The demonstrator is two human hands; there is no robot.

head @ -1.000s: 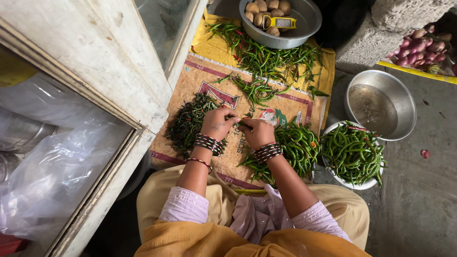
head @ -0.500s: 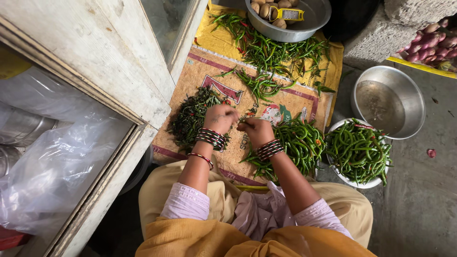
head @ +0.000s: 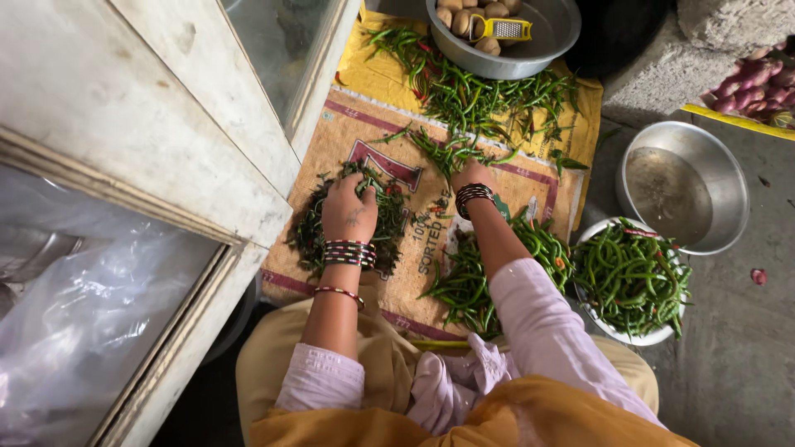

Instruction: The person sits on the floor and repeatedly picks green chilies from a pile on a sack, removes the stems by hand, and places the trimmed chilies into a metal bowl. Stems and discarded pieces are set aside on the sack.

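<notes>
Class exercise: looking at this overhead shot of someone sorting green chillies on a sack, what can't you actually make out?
Head view only:
- Left hand: fingertips buried in the dark stem pile; grip unclear.
- Right hand: fingers hidden among loose chillies.
- Top bowl: cut off by the frame edge.
- Behind the glass: blurred by reflections.

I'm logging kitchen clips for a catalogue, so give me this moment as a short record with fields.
setting: woven sack spread on the floor
left hand: resting on a pile of dark chilli stems
right hand: reaching into loose green chillies
near right forearm: heap of green chillies
white bowl: full of green chillies
steel bowl: holds water
top basin: potatoes and a yellow grater
</notes>
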